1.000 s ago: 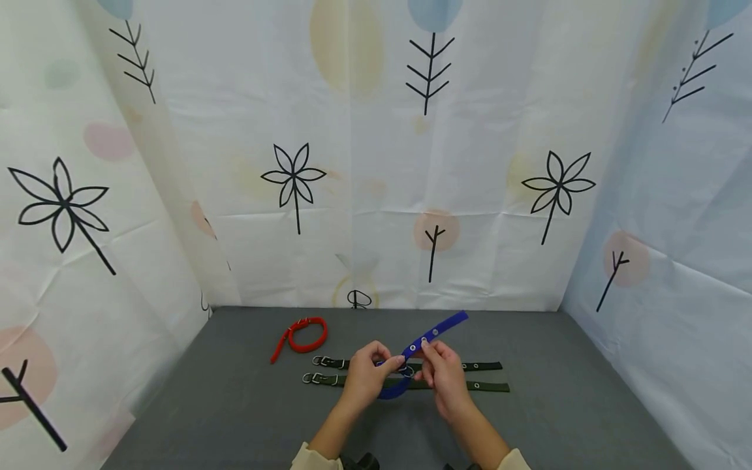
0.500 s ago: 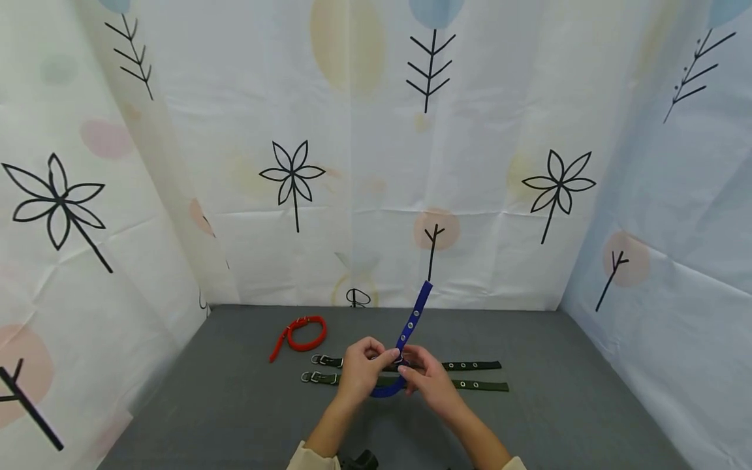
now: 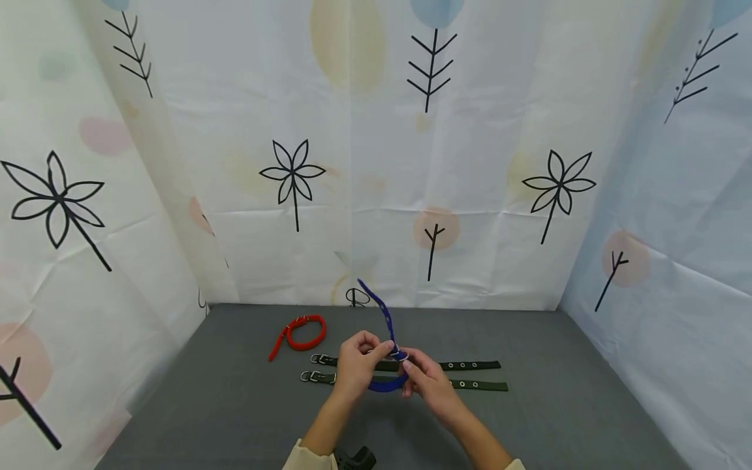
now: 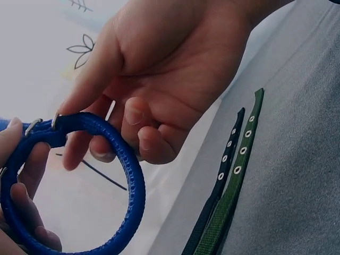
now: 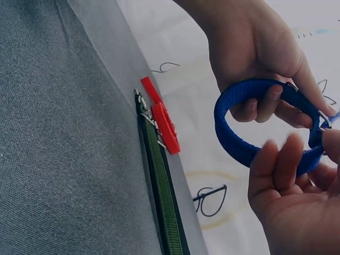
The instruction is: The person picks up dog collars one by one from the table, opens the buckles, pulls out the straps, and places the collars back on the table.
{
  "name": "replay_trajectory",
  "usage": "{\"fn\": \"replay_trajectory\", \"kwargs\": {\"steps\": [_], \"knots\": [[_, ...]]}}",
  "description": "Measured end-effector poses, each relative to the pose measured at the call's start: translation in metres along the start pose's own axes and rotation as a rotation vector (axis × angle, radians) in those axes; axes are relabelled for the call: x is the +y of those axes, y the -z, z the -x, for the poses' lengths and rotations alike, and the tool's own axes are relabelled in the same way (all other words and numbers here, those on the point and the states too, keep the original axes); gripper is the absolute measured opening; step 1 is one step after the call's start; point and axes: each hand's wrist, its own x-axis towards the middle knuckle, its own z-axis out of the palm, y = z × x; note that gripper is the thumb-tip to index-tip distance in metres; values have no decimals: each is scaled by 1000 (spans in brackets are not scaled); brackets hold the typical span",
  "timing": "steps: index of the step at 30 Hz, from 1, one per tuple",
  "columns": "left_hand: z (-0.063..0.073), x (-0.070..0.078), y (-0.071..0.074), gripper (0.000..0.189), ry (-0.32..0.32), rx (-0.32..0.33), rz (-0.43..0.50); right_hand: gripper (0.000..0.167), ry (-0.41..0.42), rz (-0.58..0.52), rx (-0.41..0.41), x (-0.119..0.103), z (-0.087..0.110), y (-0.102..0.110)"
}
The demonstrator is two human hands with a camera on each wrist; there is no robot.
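A blue collar point(image 3: 388, 386) is held up by both hands, formed into a loop with its tail standing up past the metal buckle point(image 3: 399, 356). My left hand point(image 3: 354, 364) pinches it beside the buckle between thumb and fingers. With thumb and fingertips, my right hand point(image 3: 430, 384) grips the loop's right side, close to the buckle. In the left wrist view the blue collar point(image 4: 137, 186) makes a round ring, the right hand point(image 4: 164, 69) at its top. The right wrist view shows the left hand point(image 5: 255, 53) with fingers through the ring.
Behind the hands, a black collar point(image 3: 482, 365) and a green collar point(image 3: 487, 386) lie straight side by side, partly hidden. A coiled red collar point(image 3: 317, 339) lies at the back left of the grey table point(image 3: 235, 418). A patterned cloth point(image 3: 376, 248) hangs around the table.
The blue tail has swung from pointing right to pointing up and left. My right hand has moved off the tail down to the loop near the buckle; the left hand keeps its hold.
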Motion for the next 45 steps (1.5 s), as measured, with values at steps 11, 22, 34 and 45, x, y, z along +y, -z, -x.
{"fn": "replay_trajectory", "kwargs": {"steps": [11,22,34,45], "knots": [[7,16,-2,21,23,14,60,30,31,25,145,-1,-1,-10],[15,43,3,18,26,37,163,31,25,-130,197,5,-1,-11],[6,20,5,16,4,40,152,32,60,-215,66,14,2,-5],[2,7,10,27,-4,-64,-97,30,-11,11,-28,3,1,7]]}}
